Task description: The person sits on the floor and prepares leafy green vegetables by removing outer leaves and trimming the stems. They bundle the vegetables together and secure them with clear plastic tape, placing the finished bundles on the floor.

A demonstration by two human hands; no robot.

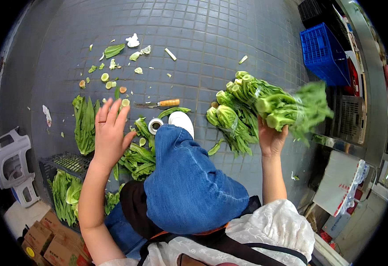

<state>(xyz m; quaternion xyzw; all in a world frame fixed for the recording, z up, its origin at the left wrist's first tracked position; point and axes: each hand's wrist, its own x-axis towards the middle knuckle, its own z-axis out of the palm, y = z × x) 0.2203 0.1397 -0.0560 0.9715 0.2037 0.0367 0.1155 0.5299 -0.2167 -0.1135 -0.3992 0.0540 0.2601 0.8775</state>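
My right hand [272, 138] grips a bundle of leafy green stem vegetables [292, 108] bound with clear tape, its leaf end blurred. Beneath and beside it, more taped bundles [237, 116] lie on the floor, cut ends toward the upper left. My left hand [110, 128] hovers with spread fingers and holds nothing. Near it are a wooden-handled knife [169, 102], a roll of tape [155, 126] and loose leafy stalks [137, 159]. A long leafy head [85, 126] lies left of that hand. A black plastic crate [62, 163] at lower left contains more greens [64, 196].
Cut stem slices [105, 77] and leaf scraps [114, 50] litter the grey tiled floor [180, 43]. A grey plastic stool [12, 159] and cardboard boxes [52, 239] are at left. A blue crate [323, 55] stands by metal shelving [375, 133] at right. My white shoe [181, 122] is ahead.
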